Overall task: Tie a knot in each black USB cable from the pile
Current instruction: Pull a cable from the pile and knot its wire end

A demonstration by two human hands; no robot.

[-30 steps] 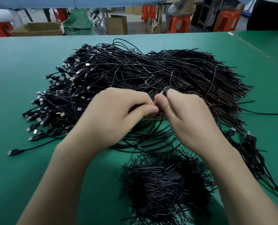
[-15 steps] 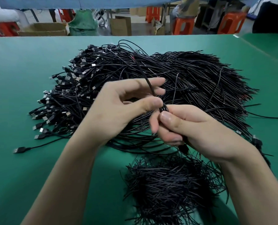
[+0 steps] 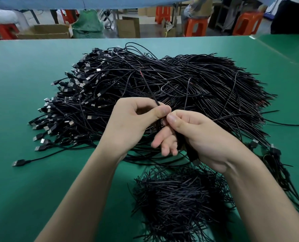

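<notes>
Thin glossy black cable [image 3: 149, 90] between fingers [image 3: 160, 111]

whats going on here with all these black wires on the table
A person holds one black USB cable over the green table. The left hand pinches it, free end sticking up; the right hand grips the rest beside it. Any knot is hidden between them. The big pile lies behind, a heap of short black strands nearer.

Head-worn view looks down, forward, close over the table [image 3: 31, 102].
</notes>
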